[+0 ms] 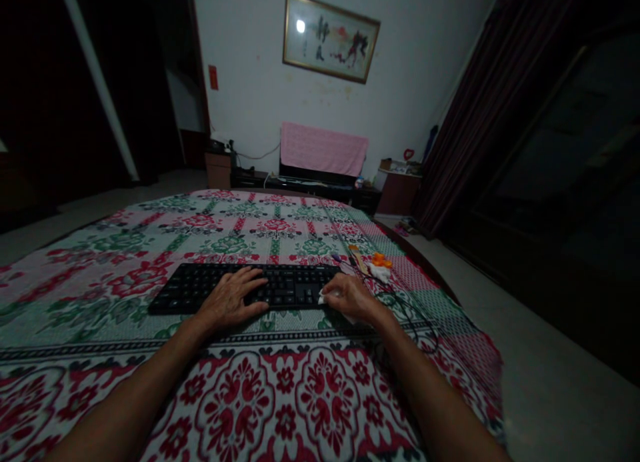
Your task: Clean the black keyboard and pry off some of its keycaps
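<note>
A black keyboard point(185, 285) lies crosswise on the patterned tablecloth point(285, 389). My left hand point(233, 295) rests on its middle keys, fingers stretched out and apart, holding nothing. Over the keyboard's right end, my right hand point(350, 295) is closed in a pinch on a small white wipe point(323, 297), which touches the keys there. Whether the wipe is paper or cloth I cannot tell. Part of the keyboard's right end is hidden under the right hand.
Right of the keyboard lie a dark cable point(425, 335), an orange item point(381, 259), a crumpled white piece point(380, 273) and a thin brownish strip point(358, 257). Beyond the table, a pink towel point(324, 149) drapes over a screen on a low cabinet.
</note>
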`<state>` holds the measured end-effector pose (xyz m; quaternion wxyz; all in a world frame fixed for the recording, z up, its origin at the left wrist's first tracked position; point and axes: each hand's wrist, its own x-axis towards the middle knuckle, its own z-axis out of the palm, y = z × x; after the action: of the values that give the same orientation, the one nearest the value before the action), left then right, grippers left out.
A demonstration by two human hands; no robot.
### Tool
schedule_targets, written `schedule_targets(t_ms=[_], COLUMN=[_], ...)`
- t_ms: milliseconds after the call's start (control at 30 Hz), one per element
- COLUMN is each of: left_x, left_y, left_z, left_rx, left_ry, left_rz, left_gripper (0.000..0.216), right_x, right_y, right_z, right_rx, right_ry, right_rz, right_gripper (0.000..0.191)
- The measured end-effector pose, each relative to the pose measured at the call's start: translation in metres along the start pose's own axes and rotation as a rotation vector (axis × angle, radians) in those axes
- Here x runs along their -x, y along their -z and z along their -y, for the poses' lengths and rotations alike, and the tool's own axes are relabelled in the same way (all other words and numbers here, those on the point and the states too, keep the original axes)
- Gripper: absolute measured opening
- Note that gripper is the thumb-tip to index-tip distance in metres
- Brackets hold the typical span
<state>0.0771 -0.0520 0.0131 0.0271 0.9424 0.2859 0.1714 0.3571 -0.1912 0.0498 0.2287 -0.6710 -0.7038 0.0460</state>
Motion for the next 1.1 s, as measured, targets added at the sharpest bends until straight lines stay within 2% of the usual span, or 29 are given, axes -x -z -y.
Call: schedule_targets(t_ms=[133,333,433,533,700,967,1100], left_x=[-0.001,-0.001,-0.001,-0.001,-0.002,-0.001,-0.001], left_y=[-0.001,0.0,0.001,0.001,-0.002,-0.003,-0.002], left_z=[0.001,0.001,-0.001,-0.001,0.003,0.003,0.003], left_rx=[-0.02,-0.016,-0.021,-0.027,-0.026,-0.028,-0.031], left_ry=[0.001,0.005,0.002,-0.004,-0.013,-0.021,-0.012], left_rz=[0.007,0.015,0.015,0.012,-0.002,-0.007,-0.003], left_gripper=[0.058,0.058,0.058,0.058,0.059,0.058,0.058], right_x=[0.0,0.002,0.002,-0.002,-0.008,-0.001,-0.005], right_y=[0.0,0.016,0.017,0.007,-0.009,0.008,-0.001], right_z=[-0.003,-0.018,-0.018,-0.015,-0.018,-0.031,-0.024], right_rx=[0.05,0.042,0.047,0.062,0.159,0.169,0.152], right_ry=[-0.008,-0.105,-0.119,-0.045,0.018,-0.106,-0.005], right_rz=[0.059,0.101,0.034,-0.055,-0.026,-0.063,-0.099], right_gripper=[0.02,0.02,0.019,0.02,0.02,0.019,0.019])
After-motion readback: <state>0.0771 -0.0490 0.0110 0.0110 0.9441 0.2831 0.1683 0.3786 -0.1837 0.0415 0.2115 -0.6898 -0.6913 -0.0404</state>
